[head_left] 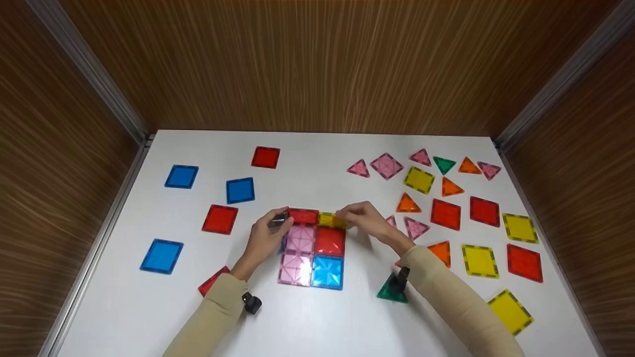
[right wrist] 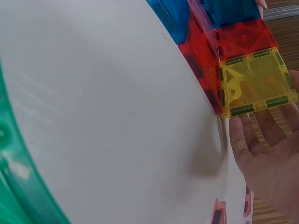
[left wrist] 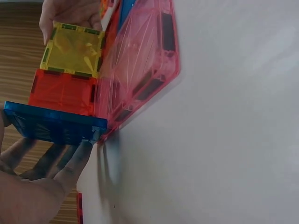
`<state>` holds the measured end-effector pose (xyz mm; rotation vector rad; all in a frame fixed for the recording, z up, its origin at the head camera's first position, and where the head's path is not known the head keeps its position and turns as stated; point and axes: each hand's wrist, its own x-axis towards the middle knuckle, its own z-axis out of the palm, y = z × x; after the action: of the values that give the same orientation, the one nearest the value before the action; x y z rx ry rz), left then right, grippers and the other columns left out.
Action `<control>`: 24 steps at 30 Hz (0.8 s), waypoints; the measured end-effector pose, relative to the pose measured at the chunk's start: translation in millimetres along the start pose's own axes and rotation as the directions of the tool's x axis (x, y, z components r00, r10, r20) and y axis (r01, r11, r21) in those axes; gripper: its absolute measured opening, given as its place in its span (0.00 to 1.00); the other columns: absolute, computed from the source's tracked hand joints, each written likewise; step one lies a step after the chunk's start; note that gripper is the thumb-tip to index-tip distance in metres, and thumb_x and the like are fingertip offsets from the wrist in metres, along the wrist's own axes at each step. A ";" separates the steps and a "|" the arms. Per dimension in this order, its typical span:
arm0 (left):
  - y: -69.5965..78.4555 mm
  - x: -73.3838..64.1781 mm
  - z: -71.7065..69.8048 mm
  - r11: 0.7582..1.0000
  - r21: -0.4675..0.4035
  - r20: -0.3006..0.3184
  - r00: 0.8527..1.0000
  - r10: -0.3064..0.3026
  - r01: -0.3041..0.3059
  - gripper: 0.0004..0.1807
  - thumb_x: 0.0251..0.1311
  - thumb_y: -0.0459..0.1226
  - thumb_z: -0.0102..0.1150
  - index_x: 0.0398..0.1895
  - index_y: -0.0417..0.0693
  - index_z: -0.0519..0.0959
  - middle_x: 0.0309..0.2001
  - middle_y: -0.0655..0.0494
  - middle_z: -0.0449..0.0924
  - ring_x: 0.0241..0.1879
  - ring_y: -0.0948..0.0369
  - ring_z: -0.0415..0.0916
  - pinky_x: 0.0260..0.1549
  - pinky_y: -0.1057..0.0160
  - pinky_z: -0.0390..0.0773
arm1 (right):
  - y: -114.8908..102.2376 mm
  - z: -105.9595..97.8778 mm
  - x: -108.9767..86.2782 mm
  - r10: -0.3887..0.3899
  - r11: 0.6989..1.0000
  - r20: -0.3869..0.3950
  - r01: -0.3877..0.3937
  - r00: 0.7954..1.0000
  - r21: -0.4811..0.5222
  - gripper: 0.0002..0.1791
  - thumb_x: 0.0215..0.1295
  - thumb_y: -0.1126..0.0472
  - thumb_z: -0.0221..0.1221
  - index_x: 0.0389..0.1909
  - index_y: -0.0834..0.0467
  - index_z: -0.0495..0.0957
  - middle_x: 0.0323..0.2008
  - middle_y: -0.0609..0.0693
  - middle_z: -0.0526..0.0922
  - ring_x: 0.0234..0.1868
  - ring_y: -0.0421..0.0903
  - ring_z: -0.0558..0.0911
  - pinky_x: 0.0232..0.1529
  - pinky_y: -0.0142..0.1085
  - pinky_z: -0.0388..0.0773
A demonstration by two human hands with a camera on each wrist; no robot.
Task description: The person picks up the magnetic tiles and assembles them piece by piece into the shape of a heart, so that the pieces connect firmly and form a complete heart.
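Translucent magnetic tiles form a small build at the table's middle. Its flat base has a pink tile [head_left: 300, 239], another pink tile [head_left: 296, 270], a red tile [head_left: 330, 241] and a blue tile [head_left: 327, 272]. Along the base's far edge stand an upright red tile [left wrist: 63, 91] and an upright yellow tile [right wrist: 257, 81], side by side. My left hand [head_left: 263, 241] pinches an upright blue tile [left wrist: 53, 125] at the left corner, against the red one. At the other end, my right hand [head_left: 368, 221] holds the yellow tile by its outer edge.
Loose blue tiles [head_left: 181, 176] and red tiles [head_left: 220, 219] lie on the left of the white table [head_left: 307, 327]. To the right are several yellow squares [head_left: 479, 261], red squares [head_left: 445, 214] and small triangles [head_left: 408, 203]. A green triangle [head_left: 389, 293] lies under my right forearm.
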<state>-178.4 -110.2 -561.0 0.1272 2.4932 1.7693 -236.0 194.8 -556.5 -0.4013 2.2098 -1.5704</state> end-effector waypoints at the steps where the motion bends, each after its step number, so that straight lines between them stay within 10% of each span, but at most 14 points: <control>1: 0.1 -2.7 -0.3 1.000 0.006 0.000 1.000 -0.011 0.011 0.28 0.74 0.46 0.63 0.72 0.46 0.74 0.67 0.43 0.80 0.65 0.46 0.78 0.67 0.45 0.80 | -0.1 0.2 -0.2 -0.001 1.000 -0.001 0.001 1.000 -0.001 0.18 0.79 0.57 0.58 0.56 0.64 0.86 0.59 0.65 0.86 0.58 0.56 0.83 0.63 0.49 0.84; 9: -1.5 -16.9 -3.5 0.999 0.002 0.029 0.998 -0.052 0.052 0.26 0.74 0.43 0.63 0.71 0.45 0.75 0.66 0.43 0.81 0.65 0.46 0.79 0.66 0.46 0.81 | 2.3 -0.2 -5.6 -0.003 1.000 0.005 0.003 1.000 -0.026 0.18 0.80 0.56 0.57 0.58 0.62 0.86 0.59 0.62 0.87 0.58 0.53 0.83 0.60 0.42 0.84; 24: -1.5 7.9 0.2 0.997 -0.077 0.039 0.999 0.000 0.003 0.17 0.75 0.43 0.62 0.60 0.45 0.84 0.57 0.46 0.86 0.55 0.52 0.84 0.58 0.54 0.86 | 3.0 -0.5 -29.1 0.025 0.999 0.027 -0.026 0.999 0.029 0.19 0.80 0.57 0.55 0.60 0.65 0.82 0.61 0.64 0.84 0.55 0.48 0.81 0.54 0.37 0.84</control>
<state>-186.3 -109.6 -562.7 0.1530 2.3941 1.8404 -210.7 209.2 -554.7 -0.3813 2.1612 -1.5733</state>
